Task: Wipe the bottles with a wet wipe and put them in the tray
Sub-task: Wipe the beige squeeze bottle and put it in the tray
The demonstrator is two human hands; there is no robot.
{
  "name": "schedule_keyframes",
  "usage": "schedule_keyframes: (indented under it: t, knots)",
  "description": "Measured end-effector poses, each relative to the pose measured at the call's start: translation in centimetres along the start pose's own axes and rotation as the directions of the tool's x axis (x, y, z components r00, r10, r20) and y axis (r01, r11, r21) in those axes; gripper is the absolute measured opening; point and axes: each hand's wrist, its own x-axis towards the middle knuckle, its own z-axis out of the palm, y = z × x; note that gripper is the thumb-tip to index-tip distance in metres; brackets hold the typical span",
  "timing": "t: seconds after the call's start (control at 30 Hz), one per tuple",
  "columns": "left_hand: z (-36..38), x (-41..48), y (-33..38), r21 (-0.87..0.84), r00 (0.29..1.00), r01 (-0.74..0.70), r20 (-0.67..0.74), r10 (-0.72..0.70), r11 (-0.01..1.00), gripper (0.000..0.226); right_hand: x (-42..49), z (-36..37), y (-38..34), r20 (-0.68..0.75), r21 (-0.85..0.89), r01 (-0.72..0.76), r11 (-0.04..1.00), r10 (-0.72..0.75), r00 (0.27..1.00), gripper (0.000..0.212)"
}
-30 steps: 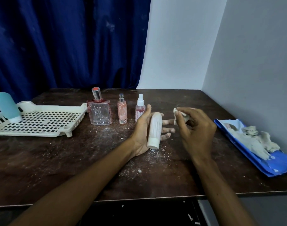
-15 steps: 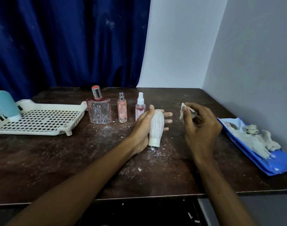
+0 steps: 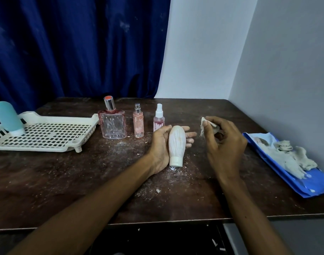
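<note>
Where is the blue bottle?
The blue bottle stands cap-down in the far left corner of the white tray, at the left edge of the head view, well left of the square perfume bottle.

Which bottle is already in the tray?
The teal bottle, standing cap-down in the tray. The white bottle is in the left hand; the square perfume bottle, slim pink spray and white-capped spray stand on the table.
</note>
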Motion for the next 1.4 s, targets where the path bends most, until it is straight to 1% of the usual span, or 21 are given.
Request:
schedule_keyframes:
  t: [0.13, 0.23, 0.37, 0.63, 0.87, 1.03, 1.1, 1.23, 1.3, 1.4]
  knots:
    - [-0.1, 0.2, -0.1, 0.034, 1.000, -0.017, -0.004, 0.018, 0.999, 0.052, 0.0, 0.0, 0.2, 0.033, 0.012, 0.009, 1.000, -0.009, 0.999, 0.014]
    - [0.0, 0.3, -0.3, 0.094, 0.999, -0.046, 0.007, 0.045, 0.995, 0.051, -0.1, 0.2, 0.3, 0.094, -0.011, 0.079, 0.997, -0.077, 0.993, 0.013]
    - [0.1, 0.2, -0.5, 0.162, 0.996, -0.091, 0.036, 0.086, 0.983, 0.039, -0.1, 0.3, 0.3, 0.152, -0.036, 0.108, 0.993, -0.102, 0.983, 0.013]
    - [0.1, 0.0, -0.5, 0.207, 0.993, -0.104, 0.082, 0.089, 0.973, 0.035, -0.1, 0.5, 0.6, 0.209, -0.064, 0.167, 0.984, -0.150, 0.966, 0.014]
    - [0.0, 0.2, -0.6, 0.250, 0.992, -0.105, 0.097, 0.083, 0.963, 0.036, -0.1, 0.7, 0.7, 0.205, -0.134, 0.136, 0.982, -0.107, 0.973, 0.019]
    - [-0.1, 0.1, -0.7, 0.274, 0.989, -0.114, 0.122, 0.083, 0.955, 0.033, 0.0, 0.6, 0.4, 0.205, -0.062, 0.211, 0.975, -0.195, 0.959, 0.016]
    - [0.0, 0.1, -0.8, 0.288, 0.987, -0.124, 0.131, 0.089, 0.950, 0.033, 0.1, 0.8, 0.6, 0.192, -0.081, 0.218, 0.973, -0.200, 0.961, 0.017]
    - [0.1, 0.1, -0.9, 0.316, 0.985, -0.140, 0.142, 0.099, 0.938, 0.041, 0.2, 1.1, 1.0, 0.176, -0.158, 0.186, 0.970, -0.158, 0.972, 0.020]
    - [0.1, 0.1, -1.0, 0.340, 0.982, -0.161, 0.147, 0.116, 0.926, 0.042, 0.2, 1.1, 0.9, 0.174, -0.152, 0.198, 0.968, -0.171, 0.970, 0.021]
    - [0.1, 0.1, -1.1, 0.369, 0.978, -0.188, 0.153, 0.140, 0.910, 0.038, 0.2, 1.3, 0.8, 0.179, -0.098, 0.258, 0.961, -0.238, 0.955, 0.021]
